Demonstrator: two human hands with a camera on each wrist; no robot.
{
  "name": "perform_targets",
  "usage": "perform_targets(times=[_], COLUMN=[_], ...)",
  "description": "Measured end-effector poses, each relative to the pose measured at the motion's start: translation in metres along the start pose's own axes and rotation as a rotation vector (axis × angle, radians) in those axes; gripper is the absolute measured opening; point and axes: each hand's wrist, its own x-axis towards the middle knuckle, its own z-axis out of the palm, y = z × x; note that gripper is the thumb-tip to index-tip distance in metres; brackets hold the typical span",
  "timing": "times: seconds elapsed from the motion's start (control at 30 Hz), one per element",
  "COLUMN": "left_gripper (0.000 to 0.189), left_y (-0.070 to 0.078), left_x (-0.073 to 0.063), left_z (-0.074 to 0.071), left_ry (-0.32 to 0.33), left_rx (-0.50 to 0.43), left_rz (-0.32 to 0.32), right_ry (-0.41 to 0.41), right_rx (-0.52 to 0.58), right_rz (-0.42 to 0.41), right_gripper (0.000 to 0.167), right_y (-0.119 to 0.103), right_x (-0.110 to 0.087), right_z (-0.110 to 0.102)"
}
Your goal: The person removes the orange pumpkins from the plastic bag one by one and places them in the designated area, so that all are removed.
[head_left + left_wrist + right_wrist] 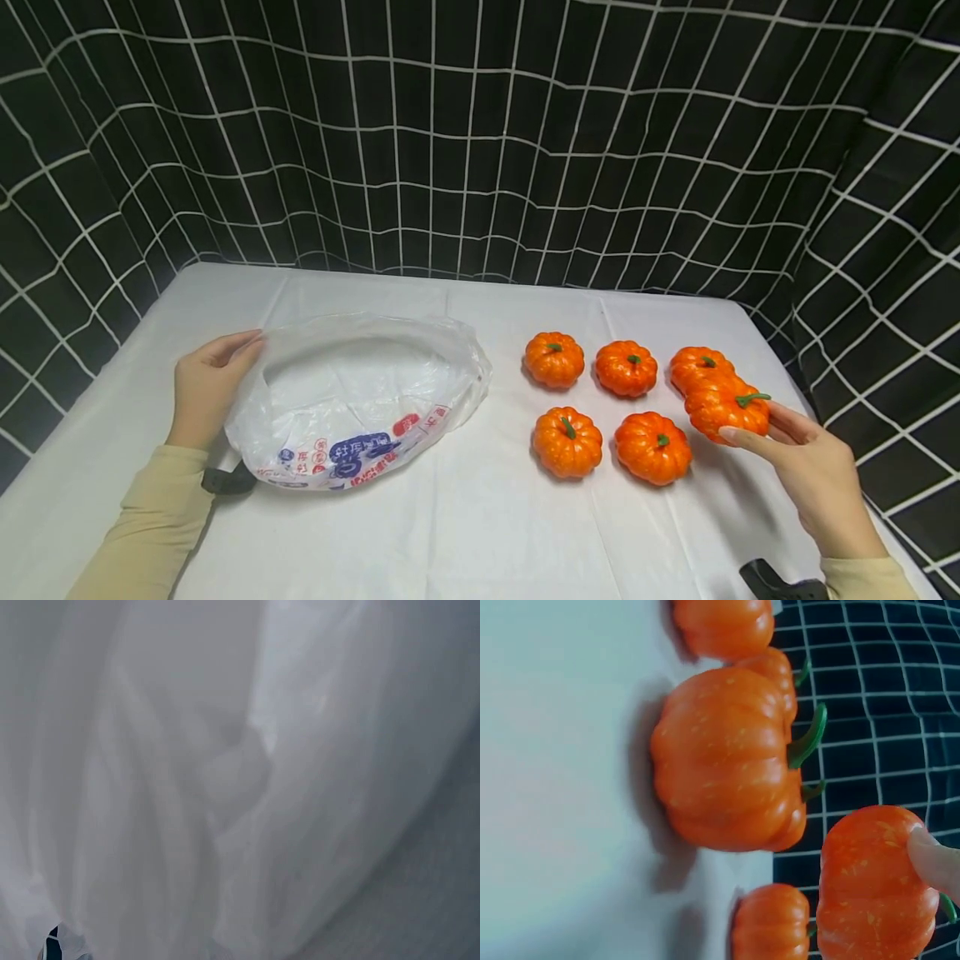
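My left hand [206,387] pinches the left rim of a white plastic bag [457,408] with red and blue print, which lies with its mouth spread wide. Blurred whitish plastic [150,825] fills most of the left wrist view, hiding the fingers there. At the right, my right hand [817,475] holds a small orange pumpkin [716,408] with a green stem, raised above the table; its shadow falls below. In the right wrist view the thumb [936,862] presses on that pumpkin's side. Behind it, another pumpkin [697,362] is partly covered.
Several more orange pumpkins stand between bag and right hand: one at the back [554,371], another beside it [626,379], and two nearer, left [567,450] and right [653,454]. A white cloth covers the table [495,533]. Black curtain [450,167] with white grid lines surrounds it.
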Motion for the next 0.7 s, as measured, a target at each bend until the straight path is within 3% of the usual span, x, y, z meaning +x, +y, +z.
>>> perform_targets(times=[0.4,0.7], left_gripper=[0.038,0.039], left_y=[-0.002,-0.001], left_x=[0.001,0.0], left_z=[0.001,-0.001], left_ry=[-0.007,-0.005], left_rx=[-0.002,-0.003], left_rz=[0.0,-0.01], right_ry=[0.036,0.044], right_rx=[0.005,-0.014], right_rz=[0.1,0.108], right_gripper=[0.099,0.093], right_y=[0.018,0.036], right_x=[0.01,0.02], right_z=[-0.001,0.003])
